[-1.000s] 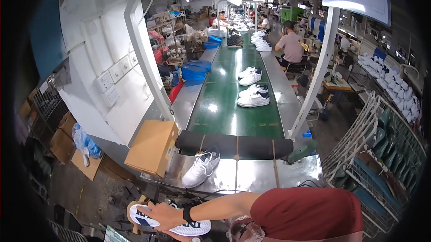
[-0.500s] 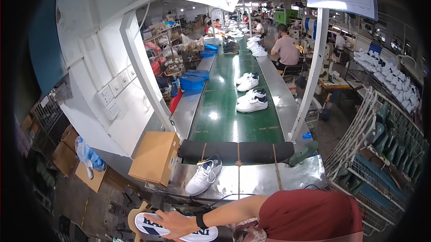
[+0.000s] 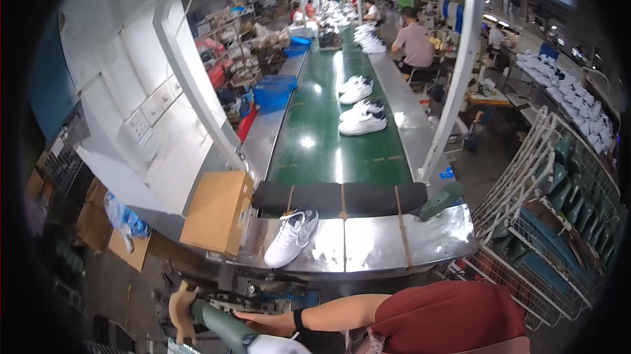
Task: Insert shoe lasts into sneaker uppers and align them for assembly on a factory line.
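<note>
My right hand [image 3: 266, 322] reaches in from the lower right, a dark band on its wrist. It lies against the far side of a green shoe last [image 3: 227, 328] and grips it, with most of the fingers hidden behind. The last's near end meets a white sneaker [image 3: 279, 346] with a dark collar, cut off by the lower edge. At its other end the last touches a curved tan piece [image 3: 181, 311] on a machine. Nothing of my left hand shows. Another white sneaker [image 3: 292, 239] with laces stands on the metal bench end [image 3: 368, 245].
A green conveyor belt [image 3: 315, 157] carries white sneakers [image 3: 363, 119] away from me. Left of the bench sits a cardboard box [image 3: 213, 212]; at its right lies another green last [image 3: 442, 201]. A wire rack [image 3: 519, 222] with lasts stands right. A seated person [image 3: 414, 42] works farther off.
My right hand was on the sole of an upturned white sneaker; now it lies along a bare green last. The sneaker sits nearer the lower edge. The whole view has shifted slightly.
</note>
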`<state>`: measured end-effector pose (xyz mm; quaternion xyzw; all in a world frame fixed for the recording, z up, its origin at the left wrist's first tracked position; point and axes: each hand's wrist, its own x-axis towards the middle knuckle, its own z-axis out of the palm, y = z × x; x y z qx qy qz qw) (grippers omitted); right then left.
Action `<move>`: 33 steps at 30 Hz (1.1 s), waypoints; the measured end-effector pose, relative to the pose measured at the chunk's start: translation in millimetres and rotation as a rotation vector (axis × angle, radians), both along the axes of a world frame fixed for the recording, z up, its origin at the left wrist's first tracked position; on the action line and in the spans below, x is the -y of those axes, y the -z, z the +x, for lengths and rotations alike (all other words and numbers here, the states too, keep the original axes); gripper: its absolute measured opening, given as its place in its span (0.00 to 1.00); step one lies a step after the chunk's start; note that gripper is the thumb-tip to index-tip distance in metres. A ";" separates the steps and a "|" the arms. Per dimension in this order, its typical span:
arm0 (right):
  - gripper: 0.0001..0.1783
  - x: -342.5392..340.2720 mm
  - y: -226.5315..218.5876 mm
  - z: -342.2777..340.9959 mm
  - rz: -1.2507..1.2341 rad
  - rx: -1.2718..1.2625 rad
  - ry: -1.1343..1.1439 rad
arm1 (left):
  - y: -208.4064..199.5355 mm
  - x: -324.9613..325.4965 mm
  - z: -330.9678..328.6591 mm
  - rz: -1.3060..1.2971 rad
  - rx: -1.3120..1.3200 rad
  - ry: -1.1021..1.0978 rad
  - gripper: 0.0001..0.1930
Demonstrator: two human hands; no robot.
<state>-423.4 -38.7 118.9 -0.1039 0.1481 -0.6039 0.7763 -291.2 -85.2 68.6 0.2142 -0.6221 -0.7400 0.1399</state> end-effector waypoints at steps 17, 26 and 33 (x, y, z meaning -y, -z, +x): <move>0.30 -171.4 -4.1 -190.4 -0.212 0.050 0.432 | -97.2 -68.4 84.3 -0.364 0.654 0.137 0.31; 0.37 -472.9 25.0 -235.3 0.758 -1.455 0.785 | -92.7 -32.3 -188.4 -0.881 0.405 -0.116 0.42; 0.34 -608.8 70.1 -209.6 1.129 -1.978 0.646 | -62.6 18.2 -340.7 -1.345 0.380 -0.160 0.51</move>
